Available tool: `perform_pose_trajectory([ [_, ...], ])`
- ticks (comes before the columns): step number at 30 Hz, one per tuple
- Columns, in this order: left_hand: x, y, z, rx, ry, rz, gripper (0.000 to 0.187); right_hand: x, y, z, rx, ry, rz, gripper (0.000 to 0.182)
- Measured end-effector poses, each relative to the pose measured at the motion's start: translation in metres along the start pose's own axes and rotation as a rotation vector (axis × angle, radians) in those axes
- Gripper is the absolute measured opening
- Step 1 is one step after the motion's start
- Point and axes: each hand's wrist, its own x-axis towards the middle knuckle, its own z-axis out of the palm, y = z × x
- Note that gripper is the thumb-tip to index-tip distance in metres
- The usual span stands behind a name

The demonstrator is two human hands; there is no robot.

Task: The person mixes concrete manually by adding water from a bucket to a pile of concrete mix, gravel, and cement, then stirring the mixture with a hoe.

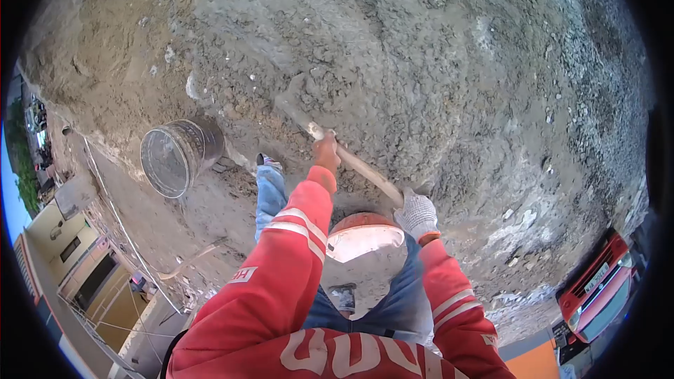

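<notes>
Grey bucket point(181, 156) lying on its side left of the shovel handle point(358, 165), left hand point(326, 152) clenched round the handle's lower stretch near the blade buried in the wet mix point(393, 77), right hand point(417, 214), gloved, closed on the handle's upper end.

Red jacket point(281, 295) – large white letters across lower front, upside down from this view, cut by frame edge, not legible as word. Small white patch on left sleeve point(241, 274) – red characters, looks like "HO", rest unclear. Similar patch on right sleeve point(489, 340), unreadable. Red vehicle point(597, 284) at lower right – pale plate, characters too small to read
</notes>
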Motion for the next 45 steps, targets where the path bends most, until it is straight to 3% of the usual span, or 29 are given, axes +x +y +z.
perform_pose_trajectory([
  [4, -0.094, -0.124, -0.003, 0.052, 0.244, -0.088, 0.009, -0.057, 0.134, 0.012, -0.15, -0.037, 0.08, 0.037],
  [6, -0.169, -0.155, -0.004, -0.189, 0.095, -0.223, 0.004, -0.104, 0.172, 0.006, -0.161, -0.03, 0.125, 0.034],
  [8, -0.221, -0.187, -0.012, -0.177, 0.06, -0.222, 0.005, -0.168, 0.174, -0.006, -0.153, -0.064, 0.229, 0.033],
  [10, -0.235, -0.194, -0.008, 0.093, 0.061, -0.34, 0.006, -0.213, 0.158, -0.004, -0.151, -0.164, 0.419, 0.034],
  [11, -0.213, -0.205, -0.007, 0.077, 0.069, -0.349, 0.006, -0.212, 0.129, -0.008, -0.153, -0.205, 0.532, 0.035],
  [13, -0.126, -0.217, 0.002, 0.455, 0.059, -0.263, 0.011, -0.164, 0.077, 0.004, -0.075, -0.17, 0.609, 0.032],
  [14, -0.095, -0.181, 0.022, 0.481, 0.05, -0.167, 0.012, -0.125, 0.052, 0.012, -0.052, -0.145, 0.621, 0.03],
  [16, -0.038, -0.087, 0.054, 0.649, 0.053, -0.099, 0.015, -0.061, 0.01, 0.019, 0.096, -0.028, 0.382, 0.029],
  [19, 0.028, 0.074, 0.081, 0.597, 0.015, 0.145, 0.013, 0.039, -0.093, 0.017, 0.143, 0.157, 0.287, 0.033],
  [20, 0.052, 0.12, 0.09, 0.597, 0.037, 0.225, 0.02, 0.075, -0.123, 0.017, 0.136, 0.23, 0.228, 0.035],
  [21, 0.081, 0.159, 0.101, 0.746, 0.125, 0.444, 0.026, 0.109, -0.159, 0.007, 0.165, 0.243, 0.187, 0.037],
  [22, 0.101, 0.208, 0.115, 0.686, 0.139, 0.485, 0.03, 0.142, -0.195, -0.006, 0.191, 0.259, 0.144, 0.038],
  [24, 0.12, 0.315, 0.136, 0.641, -0.028, 0.645, 0.051, 0.214, -0.265, -0.029, 0.251, 0.38, 0.024, 0.042],
  [25, 0.136, 0.351, 0.146, 0.579, -0.031, 0.756, 0.057, 0.248, -0.3, -0.047, 0.283, 0.414, -0.037, 0.04],
  [27, 0.152, 0.407, 0.149, 0.951, 0.079, 1.175, 0.067, 0.306, -0.365, -0.086, 0.318, 0.5, -0.169, 0.04],
  [29, 0.175, 0.416, 0.151, 0.999, 0.038, 1.114, 0.074, 0.363, -0.412, -0.118, 0.404, 0.403, -0.215, 0.041],
  [30, 0.178, 0.417, 0.153, 1.031, -0.01, 1.046, 0.08, 0.378, -0.43, -0.126, 0.485, 0.37, -0.214, 0.04],
  [32, 0.166, 0.416, 0.147, 1.09, 0.05, 0.969, 0.076, 0.371, -0.434, -0.126, 0.579, 0.334, -0.209, 0.039],
  [36, 0.132, 0.377, 0.135, 1.171, 0.181, 0.877, 0.082, 0.283, -0.375, -0.082, 0.476, 0.108, -0.081, 0.04],
  [37, 0.118, 0.352, 0.126, 1.169, 0.222, 0.885, 0.082, 0.245, -0.351, -0.069, 0.485, 0.131, -0.077, 0.04],
  [38, 0.114, 0.329, 0.112, 1.138, 0.122, 0.787, 0.076, 0.207, -0.325, -0.059, 0.489, 0.093, -0.028, 0.04],
  [41, 0.126, 0.216, 0.059, 1.063, 0.161, 0.593, 0.03, 0.117, -0.237, -0.018, 0.371, 0.006, 0.058, 0.039],
  [45, 0.125, 0.05, -0.043, 0.697, 0.135, 0.146, 0.021, 0.013, -0.11, -0.006, 0.175, -0.144, 0.099, 0.041],
])
